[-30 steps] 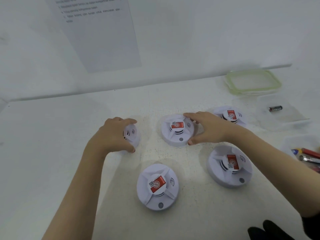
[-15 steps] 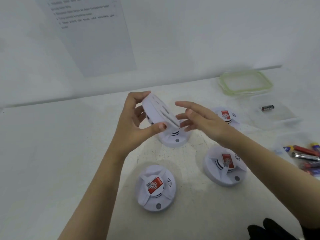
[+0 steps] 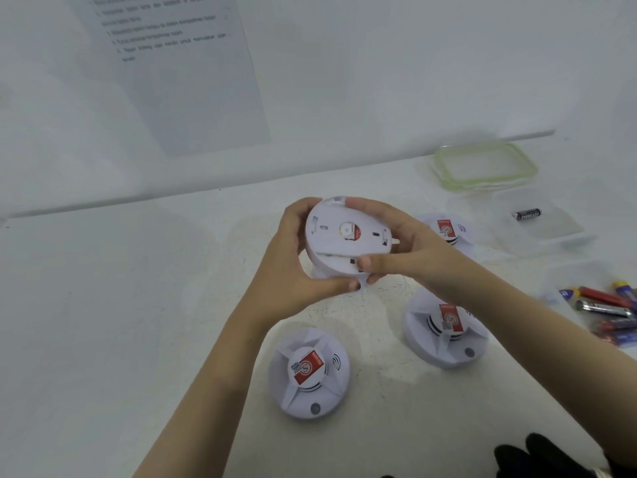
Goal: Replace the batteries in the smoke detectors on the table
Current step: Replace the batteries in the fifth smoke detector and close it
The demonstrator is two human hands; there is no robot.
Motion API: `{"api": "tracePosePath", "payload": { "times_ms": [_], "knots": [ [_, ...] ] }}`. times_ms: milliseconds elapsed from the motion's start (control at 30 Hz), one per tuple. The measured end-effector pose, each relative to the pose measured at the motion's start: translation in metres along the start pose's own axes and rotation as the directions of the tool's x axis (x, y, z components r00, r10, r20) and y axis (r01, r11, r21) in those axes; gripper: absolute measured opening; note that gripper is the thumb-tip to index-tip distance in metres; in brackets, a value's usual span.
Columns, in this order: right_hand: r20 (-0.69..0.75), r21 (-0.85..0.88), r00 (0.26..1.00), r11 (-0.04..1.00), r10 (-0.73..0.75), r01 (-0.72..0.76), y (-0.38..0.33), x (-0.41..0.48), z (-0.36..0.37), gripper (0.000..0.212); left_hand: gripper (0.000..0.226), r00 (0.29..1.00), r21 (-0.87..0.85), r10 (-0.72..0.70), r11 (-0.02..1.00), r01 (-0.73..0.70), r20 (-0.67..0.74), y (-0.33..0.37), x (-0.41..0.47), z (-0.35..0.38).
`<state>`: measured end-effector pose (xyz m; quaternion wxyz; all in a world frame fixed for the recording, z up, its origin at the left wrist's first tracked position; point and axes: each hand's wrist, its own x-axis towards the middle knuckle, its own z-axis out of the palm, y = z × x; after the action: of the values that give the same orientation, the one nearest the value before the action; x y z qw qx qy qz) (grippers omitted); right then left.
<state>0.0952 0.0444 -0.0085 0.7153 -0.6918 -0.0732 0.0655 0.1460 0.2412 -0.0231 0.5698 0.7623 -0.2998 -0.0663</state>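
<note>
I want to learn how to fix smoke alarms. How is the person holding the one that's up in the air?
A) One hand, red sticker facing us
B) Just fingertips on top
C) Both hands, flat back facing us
C: the left hand and the right hand both grip the smoke detector, whose flat back faces the camera.

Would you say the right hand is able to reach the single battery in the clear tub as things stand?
Probably yes, once freed: the right hand grips the upturned detector with the left hand, but the tub is uncovered and the battery lies exposed.
</note>
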Motion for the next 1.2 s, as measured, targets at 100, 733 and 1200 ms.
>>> {"api": "tracePosePath", "payload": {
  "times_ms": [100,733,1200],
  "knots": [
    [0.012,-0.019,1.0,1.0,-0.012,0.013,-0.001,0.0,0.005,0.066,0.099,0.999,-0.029,-0.05,0.998,0.051,0.015,0.0,-0.001,0.003],
    [0.264,-0.084,0.964,0.996,0.012,0.01,-0.015,0.007,0.003,0.07,0.096,0.998,0.023,-0.022,0.999,0.023,-0.052,0.01,-0.014,-0.007],
    [0.314,-0.184,0.946,0.983,0.079,-0.021,-0.027,0.011,0.002,0.072,0.097,0.999,0.053,-0.005,0.999,0.007,-0.04,0.011,-0.016,-0.009]
  ]
}}
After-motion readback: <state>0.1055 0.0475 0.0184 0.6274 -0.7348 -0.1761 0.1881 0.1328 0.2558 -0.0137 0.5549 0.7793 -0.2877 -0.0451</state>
